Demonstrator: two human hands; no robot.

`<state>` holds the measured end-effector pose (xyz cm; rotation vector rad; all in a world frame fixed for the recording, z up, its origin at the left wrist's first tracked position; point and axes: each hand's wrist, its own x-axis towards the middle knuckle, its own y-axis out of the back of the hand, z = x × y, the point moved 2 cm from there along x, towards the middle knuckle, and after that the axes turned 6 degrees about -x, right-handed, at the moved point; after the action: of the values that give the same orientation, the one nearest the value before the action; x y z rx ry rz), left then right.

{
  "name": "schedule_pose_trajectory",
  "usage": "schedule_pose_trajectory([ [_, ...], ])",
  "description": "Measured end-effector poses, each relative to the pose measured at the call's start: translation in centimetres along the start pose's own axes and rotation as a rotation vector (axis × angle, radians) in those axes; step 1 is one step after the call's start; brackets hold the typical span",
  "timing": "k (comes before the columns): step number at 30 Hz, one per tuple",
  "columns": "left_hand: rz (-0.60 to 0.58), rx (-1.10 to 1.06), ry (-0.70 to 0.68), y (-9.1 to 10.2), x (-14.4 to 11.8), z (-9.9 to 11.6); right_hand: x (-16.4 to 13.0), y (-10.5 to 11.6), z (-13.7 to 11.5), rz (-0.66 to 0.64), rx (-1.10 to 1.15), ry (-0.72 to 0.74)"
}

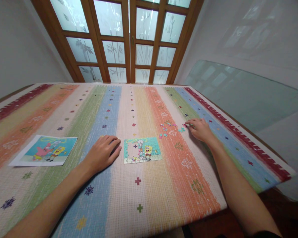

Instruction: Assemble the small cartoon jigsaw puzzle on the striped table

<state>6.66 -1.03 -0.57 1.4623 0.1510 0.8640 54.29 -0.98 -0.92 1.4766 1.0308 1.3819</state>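
A partly assembled jigsaw puzzle point(152, 153) with cartoon figures lies flat on the table, a gap in its left part showing the cloth. Just left of it my left hand point(104, 150) rests palm down on the cloth, fingers loosely stretched and holding nothing. Farther right, my right hand point(200, 129) pinches a small pinkish puzzle piece between thumb and fingertips, close to the tabletop. Several loose puzzle pieces point(181, 130), teal and pink, are scattered between that hand and the puzzle. The printed reference picture point(48, 150) of the same cartoon lies to the left of my left hand.
A striped tablecloth point(149, 198) with printed crosses and leaves covers the table. Wooden doors point(131, 39) with frosted panes stand behind the far edge. A glass panel point(238, 89) leans against the right wall.
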Motion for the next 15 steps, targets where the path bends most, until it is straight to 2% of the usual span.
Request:
schedule_pose_trajectory([
  [4,0.0,-0.001,0.005,-0.01,0.0,0.02,-0.01,-0.38,-0.28,-0.049,-0.048,0.0],
  [10,0.006,-0.023,0.013,0.0,0.02,0.02,0.42,-0.16,0.11,-0.053,-0.033,0.031],
  [15,0.002,-0.009,0.003,0.0,0.04,0.06,0.47,0.04,0.38,-0.061,-0.008,0.0],
])
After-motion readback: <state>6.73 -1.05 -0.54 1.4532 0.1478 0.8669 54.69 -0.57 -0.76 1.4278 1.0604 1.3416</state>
